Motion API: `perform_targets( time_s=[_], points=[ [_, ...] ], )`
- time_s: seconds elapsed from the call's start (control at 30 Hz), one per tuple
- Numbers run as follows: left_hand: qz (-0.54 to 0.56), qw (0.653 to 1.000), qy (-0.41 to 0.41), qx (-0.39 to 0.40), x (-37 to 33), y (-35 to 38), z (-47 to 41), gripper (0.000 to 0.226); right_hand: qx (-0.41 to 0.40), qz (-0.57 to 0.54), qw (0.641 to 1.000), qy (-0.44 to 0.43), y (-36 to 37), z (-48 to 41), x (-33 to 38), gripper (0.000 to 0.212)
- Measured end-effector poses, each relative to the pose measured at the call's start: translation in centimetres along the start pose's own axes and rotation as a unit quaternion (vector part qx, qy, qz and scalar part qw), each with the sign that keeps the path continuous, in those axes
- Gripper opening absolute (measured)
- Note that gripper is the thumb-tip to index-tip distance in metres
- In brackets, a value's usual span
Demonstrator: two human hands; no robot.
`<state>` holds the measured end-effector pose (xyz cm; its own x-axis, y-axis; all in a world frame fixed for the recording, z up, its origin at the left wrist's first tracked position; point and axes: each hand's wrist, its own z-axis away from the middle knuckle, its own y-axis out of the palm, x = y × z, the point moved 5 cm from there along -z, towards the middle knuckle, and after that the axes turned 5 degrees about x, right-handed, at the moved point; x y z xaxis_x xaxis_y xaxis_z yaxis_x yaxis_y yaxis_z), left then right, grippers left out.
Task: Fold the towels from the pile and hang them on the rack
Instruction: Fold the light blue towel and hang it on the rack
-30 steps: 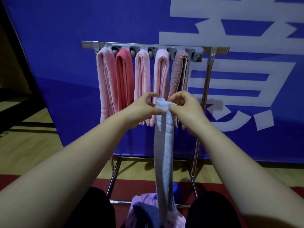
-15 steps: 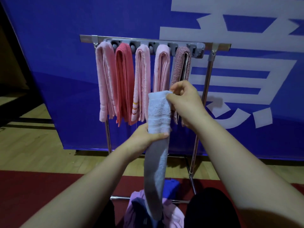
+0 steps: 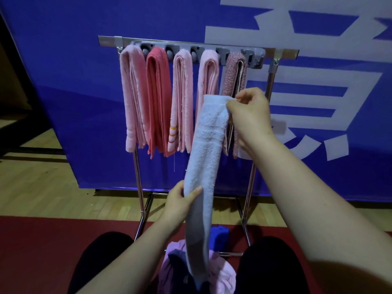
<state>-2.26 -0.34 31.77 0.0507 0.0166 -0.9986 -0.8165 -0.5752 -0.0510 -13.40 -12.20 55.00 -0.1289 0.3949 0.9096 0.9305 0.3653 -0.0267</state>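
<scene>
At frame centre, our right hand [image 3: 249, 112] pinches the light blue towel [image 3: 204, 149] at its top; our left hand [image 3: 180, 201] grips it midway, keeping the fold narrow for the rack [image 3: 282, 57].

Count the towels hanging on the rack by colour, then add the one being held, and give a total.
Light pink towels: 3
Coral red towel: 1
Speckled mauve towel: 1
Light blue towel, held: 1
Total: 6
</scene>
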Motion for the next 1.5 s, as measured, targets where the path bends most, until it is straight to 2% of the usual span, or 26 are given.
perform_targets(
  time_s=[0.07, 0.17, 0.3, 0.4, 0.53, 0.7, 0.8, 0.93, 1.1, 1.23, 1.33, 1.4, 1.5],
  points=[
    [-0.007, 1.000, 0.003, 0.018, -0.1, 0.1, 0.0, 0.026, -0.015, 0.000, 1.000, -0.001, -0.2, -0.1, -0.3, 0.023],
    [0.031, 0.996, -0.010, 0.087, -0.7, 0.8, 0.1, 0.036, -0.060, -0.006, 0.998, 0.015, -1.0, -0.6, -1.1, 0.019],
    [0.145, 0.973, -0.067, 0.169, -1.8, 1.7, 0.0, 0.039, -0.096, -0.048, 0.986, 0.129, -2.1, -1.4, -4.9, 0.019],
    [0.214, 0.956, -0.094, 0.176, -2.9, 1.7, -0.1, 0.038, -0.025, -0.061, 0.972, 0.226, -1.7, -0.8, -8.3, 0.019],
    [0.260, 0.946, -0.107, 0.160, -3.9, 1.6, -0.5, 0.037, 0.054, -0.098, 0.935, 0.338, -0.6, 1.6, -12.3, 0.014],
    [0.220, 0.961, -0.083, 0.146, -3.5, 1.3, -1.5, 0.037, 0.113, -0.022, 0.915, 0.388, -0.5, 3.3, -15.3, 0.002],
    [0.186, 0.972, -0.051, 0.136, -3.4, 0.8, -2.0, 0.049, 0.163, 0.004, 0.897, 0.411, -0.3, 4.2, -16.3, 0.017],
    [0.151, 0.980, -0.027, 0.127, -3.7, 0.8, -2.8, 0.059, 0.237, -0.032, 0.876, 0.419, 1.1, 5.4, -16.9, 0.042],
    [0.081, 0.991, -0.027, 0.101, -4.5, 0.8, -3.0, 0.057, 0.294, -0.067, 0.859, 0.414, 2.3, 6.5, -16.0, 0.037],
    [-0.050, 0.995, -0.015, 0.084, -5.4, 0.7, -3.8, 0.067, 0.284, -0.047, 0.875, 0.389, 2.9, 6.6, -15.2, 0.021],
    [-0.143, 0.985, -0.020, 0.093, -6.2, 0.7, -4.2, 0.082, 0.258, -0.027, 0.888, 0.379, 3.1, 6.2, -14.7, 0.021],
    [-0.157, 0.981, -0.040, 0.107, -6.2, 0.1, -4.8, 0.092, 0.236, -0.043, 0.893, 0.380, 3.0, 5.8, -14.5, 0.024],
    [-0.158, 0.977, -0.059, 0.129, -6.3, -0.5, -4.9, 0.082, 0.206, -0.093, 0.891, 0.393, 3.0, 5.5, -14.4, 0.031]
  ],
)
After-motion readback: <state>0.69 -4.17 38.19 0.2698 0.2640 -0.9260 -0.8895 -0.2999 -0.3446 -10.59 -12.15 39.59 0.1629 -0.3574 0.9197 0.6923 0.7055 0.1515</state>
